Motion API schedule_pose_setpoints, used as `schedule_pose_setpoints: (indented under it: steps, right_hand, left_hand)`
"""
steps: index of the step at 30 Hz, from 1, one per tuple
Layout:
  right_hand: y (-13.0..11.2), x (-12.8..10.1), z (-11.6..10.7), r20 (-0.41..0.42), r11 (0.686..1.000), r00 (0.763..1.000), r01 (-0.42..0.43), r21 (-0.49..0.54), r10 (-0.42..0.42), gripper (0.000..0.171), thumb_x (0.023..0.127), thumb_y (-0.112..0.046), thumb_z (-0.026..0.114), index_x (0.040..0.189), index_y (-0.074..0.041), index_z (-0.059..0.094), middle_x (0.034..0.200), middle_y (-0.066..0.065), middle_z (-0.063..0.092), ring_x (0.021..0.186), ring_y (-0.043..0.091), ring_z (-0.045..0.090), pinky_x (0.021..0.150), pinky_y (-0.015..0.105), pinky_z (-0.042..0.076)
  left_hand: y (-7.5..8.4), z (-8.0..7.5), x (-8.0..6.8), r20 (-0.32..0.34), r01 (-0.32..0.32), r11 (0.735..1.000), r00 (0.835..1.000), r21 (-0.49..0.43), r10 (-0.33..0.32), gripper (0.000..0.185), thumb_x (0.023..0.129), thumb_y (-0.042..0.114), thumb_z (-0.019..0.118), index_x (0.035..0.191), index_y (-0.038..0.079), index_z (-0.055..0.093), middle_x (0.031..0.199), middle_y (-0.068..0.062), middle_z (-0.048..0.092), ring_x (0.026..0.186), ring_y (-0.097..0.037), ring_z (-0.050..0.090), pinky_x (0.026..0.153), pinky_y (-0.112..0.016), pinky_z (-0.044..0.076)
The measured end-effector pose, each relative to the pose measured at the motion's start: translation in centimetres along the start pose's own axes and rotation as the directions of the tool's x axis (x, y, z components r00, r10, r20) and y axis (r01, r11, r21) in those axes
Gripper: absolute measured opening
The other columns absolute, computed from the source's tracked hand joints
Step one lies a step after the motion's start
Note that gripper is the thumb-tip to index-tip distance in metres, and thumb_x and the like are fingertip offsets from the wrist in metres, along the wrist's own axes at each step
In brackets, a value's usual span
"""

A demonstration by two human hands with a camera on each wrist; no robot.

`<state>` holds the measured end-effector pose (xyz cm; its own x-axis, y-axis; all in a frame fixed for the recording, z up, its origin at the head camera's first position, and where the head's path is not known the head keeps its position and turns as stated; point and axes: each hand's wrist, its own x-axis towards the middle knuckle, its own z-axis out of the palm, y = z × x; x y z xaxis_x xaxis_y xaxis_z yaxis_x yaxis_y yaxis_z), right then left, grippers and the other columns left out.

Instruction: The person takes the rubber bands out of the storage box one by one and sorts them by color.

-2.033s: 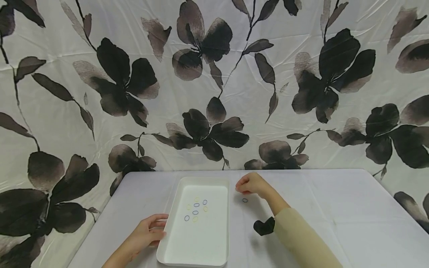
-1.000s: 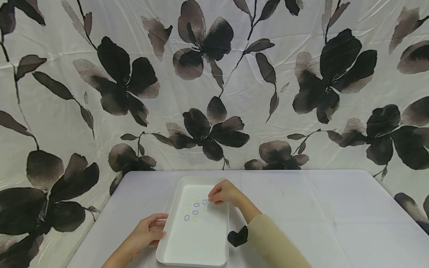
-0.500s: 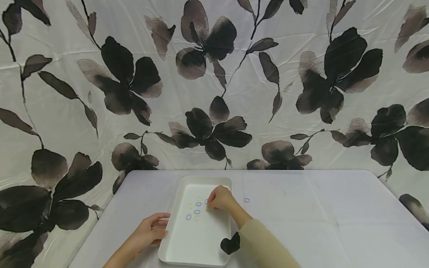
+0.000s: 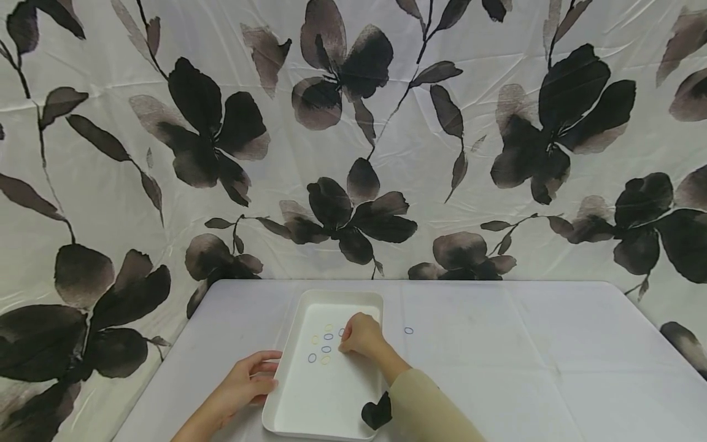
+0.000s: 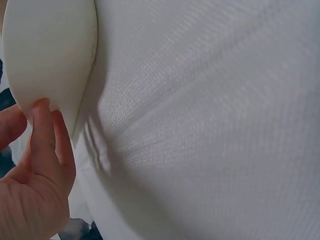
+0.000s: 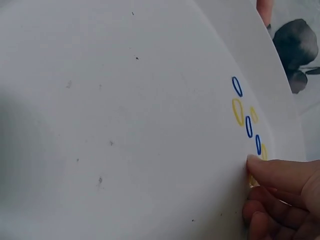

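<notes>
A white rectangular tray holds several small loops, blue and yellow, that look like thin rubber bands. Among them lie a blue band and a yellow band in the right wrist view. My right hand is over the tray's right half, thumb and fingertips together. Between them shows part of a yellow rubber band, mostly hidden by the fingers. My left hand rests against the tray's left side, fingers fairly straight, fingertips touching the outer wall and rim.
One blue rubber band lies on the white-covered table, right of the tray. A black heart-shaped piece is at the right sleeve's cuff. Behind the table hangs a floral curtain.
My right hand has moved left from beside the blue band on the table to the tray, then down onto a yellow band. That blue band stays on the table. My left hand keeps its place.
</notes>
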<state>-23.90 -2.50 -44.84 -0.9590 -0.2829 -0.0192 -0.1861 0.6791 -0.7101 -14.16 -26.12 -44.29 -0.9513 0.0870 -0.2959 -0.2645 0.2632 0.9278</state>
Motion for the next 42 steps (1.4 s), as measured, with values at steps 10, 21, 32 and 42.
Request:
schedule_pose_setpoints:
  steps: [10,21,32,42]
  right_hand:
    - [-0.7,-0.6,-0.5,0.106,0.985,0.992,0.088,-0.149,-0.072,0.021,0.079,-0.009,0.072,0.063,-0.008,0.057,0.060,-0.003,0.049,0.055,0.010,0.043,0.050,0.020,0.035]
    - [-0.4,-0.7,-1.1,0.146,0.994,0.983,0.103,0.041,-0.108,0.028,0.080,-0.003,0.068,0.058,-0.008,0.052,0.053,-0.001,0.049,0.048,0.009,0.043,0.046,0.019,0.033]
    - [0.2,0.0,-2.0,0.155,0.950,0.985,0.028,0.312,-0.080,0.011,0.078,0.003,0.068,0.069,0.001,0.064,0.057,0.006,0.061,0.050,0.012,0.056,0.051,0.023,0.048]
    - [0.4,0.4,-2.6,0.150,0.911,0.985,0.011,0.413,-0.080,0.004,0.079,0.005,0.066,0.075,0.005,0.065,0.063,0.006,0.062,0.056,0.013,0.059,0.056,0.026,0.052]
  left_hand:
    - [0.0,0.0,0.0,0.011,-0.011,1.000,1.000,0.001,0.011,0.058,0.081,-0.002,0.063,0.134,-0.006,0.039,0.119,-0.021,0.053,0.091,-0.024,0.062,0.069,-0.040,0.053]
    - [0.0,0.0,0.1,0.013,-0.021,1.000,1.000,0.019,0.021,0.057,0.080,-0.003,0.062,0.132,-0.006,0.040,0.116,-0.020,0.054,0.090,-0.024,0.061,0.068,-0.040,0.053]
    - [0.1,0.0,0.3,0.015,-0.028,0.999,0.999,0.039,0.028,0.056,0.081,-0.004,0.061,0.132,-0.007,0.039,0.118,-0.023,0.053,0.092,-0.026,0.062,0.069,-0.041,0.054]
    - [0.4,0.1,0.1,0.004,-0.021,0.999,1.000,0.050,0.021,0.056,0.080,-0.005,0.061,0.132,-0.007,0.040,0.118,-0.023,0.053,0.091,-0.026,0.062,0.068,-0.041,0.054]
